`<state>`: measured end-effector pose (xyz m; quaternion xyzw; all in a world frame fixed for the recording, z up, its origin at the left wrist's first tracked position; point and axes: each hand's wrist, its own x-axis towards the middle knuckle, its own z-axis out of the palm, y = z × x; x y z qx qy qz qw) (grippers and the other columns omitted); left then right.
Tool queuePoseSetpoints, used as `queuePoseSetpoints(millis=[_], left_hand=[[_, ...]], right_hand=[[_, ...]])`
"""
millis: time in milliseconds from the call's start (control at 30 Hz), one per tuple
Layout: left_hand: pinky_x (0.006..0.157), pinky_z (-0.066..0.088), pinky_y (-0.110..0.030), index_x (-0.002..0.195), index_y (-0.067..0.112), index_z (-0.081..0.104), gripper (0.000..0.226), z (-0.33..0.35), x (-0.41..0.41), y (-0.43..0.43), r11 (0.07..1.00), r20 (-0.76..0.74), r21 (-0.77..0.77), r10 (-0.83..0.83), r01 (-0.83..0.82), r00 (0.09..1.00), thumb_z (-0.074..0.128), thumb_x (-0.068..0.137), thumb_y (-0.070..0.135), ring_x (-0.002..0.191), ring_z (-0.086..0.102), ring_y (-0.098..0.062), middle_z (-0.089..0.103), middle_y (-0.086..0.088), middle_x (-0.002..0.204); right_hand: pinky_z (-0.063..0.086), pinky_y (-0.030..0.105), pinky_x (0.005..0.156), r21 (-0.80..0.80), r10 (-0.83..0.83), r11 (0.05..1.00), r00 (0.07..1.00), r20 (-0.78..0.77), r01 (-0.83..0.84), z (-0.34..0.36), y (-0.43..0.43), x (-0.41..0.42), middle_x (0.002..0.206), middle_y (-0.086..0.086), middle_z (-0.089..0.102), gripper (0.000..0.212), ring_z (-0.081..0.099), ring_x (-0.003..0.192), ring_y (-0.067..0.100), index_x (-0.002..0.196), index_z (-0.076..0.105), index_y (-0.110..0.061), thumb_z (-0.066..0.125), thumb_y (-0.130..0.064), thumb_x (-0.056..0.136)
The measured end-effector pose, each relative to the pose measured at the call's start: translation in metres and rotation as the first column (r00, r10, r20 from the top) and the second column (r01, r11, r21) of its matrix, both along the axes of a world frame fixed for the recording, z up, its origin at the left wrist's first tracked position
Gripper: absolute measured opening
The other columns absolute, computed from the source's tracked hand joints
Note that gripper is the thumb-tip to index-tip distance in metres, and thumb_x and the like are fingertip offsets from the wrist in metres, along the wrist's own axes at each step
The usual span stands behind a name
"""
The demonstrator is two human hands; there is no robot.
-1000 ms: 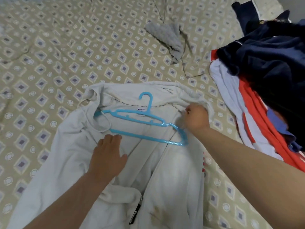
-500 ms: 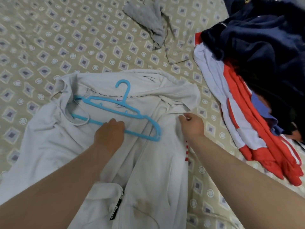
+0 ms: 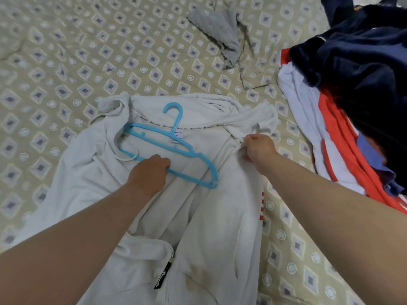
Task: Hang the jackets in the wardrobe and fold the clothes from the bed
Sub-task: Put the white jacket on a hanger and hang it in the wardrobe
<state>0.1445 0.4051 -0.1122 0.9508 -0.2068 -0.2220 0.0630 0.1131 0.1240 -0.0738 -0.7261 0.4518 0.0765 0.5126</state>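
Note:
A white zip jacket (image 3: 222,216) lies open and face up on the bed. A light blue plastic hanger (image 3: 187,150) rests on its inner back, hook toward the collar, its left end tucked into the jacket's left shoulder. My left hand (image 3: 149,172) grips the hanger's bottom bar. My right hand (image 3: 257,148) pinches the jacket's right front edge near the shoulder, just right of the hanger's free end.
The bed has a beige diamond-patterned cover (image 3: 88,62). A heap of clothes lies at the right: a dark navy garment (image 3: 363,73) on top of white and red ones (image 3: 330,161). A small grey cloth (image 3: 218,34) lies at the far middle.
My left hand moved from lying flat on the jacket to gripping the hanger's bottom bar. My right hand shifted along the jacket's right shoulder edge. The camera view swung.

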Motion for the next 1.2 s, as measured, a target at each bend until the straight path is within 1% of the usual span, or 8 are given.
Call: queuePoseSetpoints(millis=[200,367,567,733,867,967,1133,1200], left_hand=[[0.076,0.049,-0.045,0.104,0.014,0.062,0.018,-0.003,0.022,-0.003,0.993,0.116,-0.081,0.093,-0.084,0.989,0.046,0.1,0.022,0.089,0.06,-0.037,0.057,-0.013,0.099],[0.073,0.047,-0.041,0.104,0.013,0.061,0.017,-0.013,0.023,-0.049,0.994,0.098,-0.097,-0.029,0.039,0.995,0.045,0.099,0.017,0.089,0.06,-0.037,0.054,-0.013,0.102],[0.096,0.047,-0.041,0.132,0.01,0.059,0.04,-0.013,0.006,-0.037,0.945,0.051,-0.326,0.052,-0.033,0.997,0.047,0.094,0.003,0.117,0.056,-0.033,0.051,-0.014,0.137],[0.086,0.047,-0.043,0.108,0.006,0.069,0.03,0.003,-0.034,0.032,0.914,0.207,-0.381,0.229,-0.137,0.951,0.051,0.084,0.009,0.091,0.06,-0.036,0.065,-0.015,0.101],[0.085,0.043,-0.043,0.1,0.004,0.064,0.023,0.012,-0.085,0.065,0.825,0.221,-0.391,0.515,-0.408,0.828,0.061,0.08,0.014,0.089,0.056,-0.037,0.061,-0.015,0.095],[0.089,0.039,-0.039,0.097,0.005,0.057,0.018,0.026,-0.129,0.071,0.668,0.03,-0.461,0.67,-0.584,0.742,0.066,0.082,0.009,0.092,0.051,-0.031,0.058,-0.011,0.094],[0.071,0.037,-0.03,0.081,0.012,0.049,0.011,0.045,-0.2,0.085,0.593,-0.111,-0.507,0.675,-0.625,0.73,0.057,0.088,0.008,0.076,0.046,-0.02,0.05,0.0,0.078],[0.059,0.036,-0.024,0.073,0.016,0.045,0.02,0.049,-0.216,0.091,0.609,-0.277,-0.443,0.604,-0.658,0.747,0.052,0.091,0.008,0.064,0.044,-0.013,0.047,0.001,0.068]], right_hand=[[0.05,0.034,0.088,-0.198,-0.098,0.971,0.981,0.168,0.131,0.019,-0.001,-0.011,0.105,-0.001,0.058,0.023,0.058,0.095,0.02,0.105,0.062,-0.017,0.054,-0.005,0.088],[0.036,0.031,0.113,-0.143,0.154,0.982,0.96,0.235,-0.122,0.046,0.029,0.0,0.146,-0.004,0.044,0.065,0.042,0.132,0.012,0.148,0.041,-0.022,0.052,0.001,0.088],[0.023,0.008,0.1,-0.205,0.447,0.888,0.877,0.175,-0.412,0.037,0.083,0.016,0.157,-0.003,0.034,0.068,0.033,0.142,0.012,0.154,0.029,-0.024,0.051,0.0,0.094],[0.041,0.016,0.1,0.075,0.539,0.827,0.823,0.181,-0.558,0.016,0.121,-0.004,0.153,0.001,0.04,0.071,0.044,0.133,0.013,0.153,0.029,-0.033,0.051,-0.002,0.093],[0.044,0.018,0.087,-0.181,0.413,0.906,0.894,0.172,-0.383,0.014,0.135,-0.042,0.121,0.005,0.061,0.043,0.056,0.101,0.016,0.131,0.057,-0.014,0.048,0.0,0.091],[0.038,0.022,0.081,-0.45,0.629,0.738,0.754,0.189,-0.503,0.012,0.149,-0.1,0.101,0.01,0.064,0.029,0.059,0.092,0.022,0.105,0.069,-0.007,0.051,0.001,0.084],[0.039,0.02,0.094,-0.057,0.928,0.368,0.37,-0.034,-0.928,0.017,0.176,-0.193,0.114,0.0,0.059,0.035,0.054,0.107,0.013,0.128,0.061,-0.016,0.059,-0.026,0.095],[0.04,0.028,0.104,0.048,0.925,0.367,0.358,-0.128,-0.929,0.016,0.18,-0.213,0.13,-0.003,0.053,0.055,0.052,0.12,0.014,0.142,0.047,-0.02,0.062,-0.035,0.091]])
